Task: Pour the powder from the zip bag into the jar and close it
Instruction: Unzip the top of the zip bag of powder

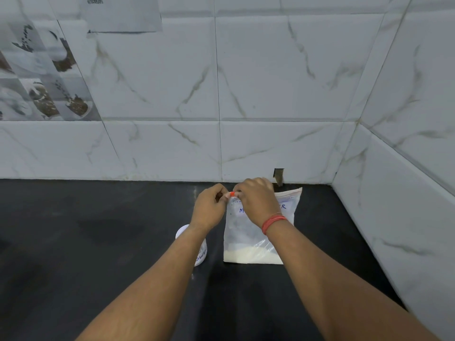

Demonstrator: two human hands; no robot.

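Pinching the top left corner of zip bag (pixel 248 239) with both left hand (pixel 209 207) and right hand (pixel 256 200), fingertips closed at orange slider (pixel 232 193). Bag standing upright on black counter (pixel 98 242), powder (pixel 251 255) settled at bottom. Jar (pixel 200 252) just left of bag, partly hidden under left forearm.

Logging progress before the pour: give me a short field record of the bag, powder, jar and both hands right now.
zip bag: upright on the black counter, top edge pinched by both hands
orange slider: at the bag's top left corner, between the fingertips
powder: settled at the bag's bottom
jar: left of the bag, mostly hidden under the left forearm; lid state cannot be told
left hand: gripping the bag top
right hand: gripping the bag top by the slider
pour: not started
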